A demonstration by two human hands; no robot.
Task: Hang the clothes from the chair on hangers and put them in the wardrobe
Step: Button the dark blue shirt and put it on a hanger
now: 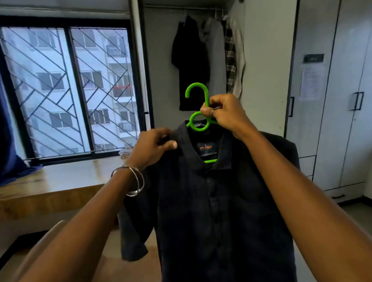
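Here, a person holds up a dark button-front shirt (214, 206) on a bright green hanger (197, 108), seen from a camera on their own head. The hanger is the reference point for everything else. The right hand (225, 114) is clamped on the hanger's neck, just under the hook, fingers curled tightly round the plastic; this grip carries the whole weight and keeps the hook free and upright for the rail. The left hand (156, 146) is just below and to the left of the hanger, thumb and fingers pinching the shirt's collar and shoulder, probably to pull the fabric straight over the hanger's arm so it does not slide off. Silver bangles (136, 179) sit on that wrist. The shirt hangs straight down beneath the hanger, one short sleeve drooping to its left.

Beyond and above the hanger stands the open wardrobe (261, 65), with several garments (191, 60) already on its rail. To the hanger's far left is a barred window (71, 88) above a wooden ledge (48, 183). The shirt looks nearly ready to go in.
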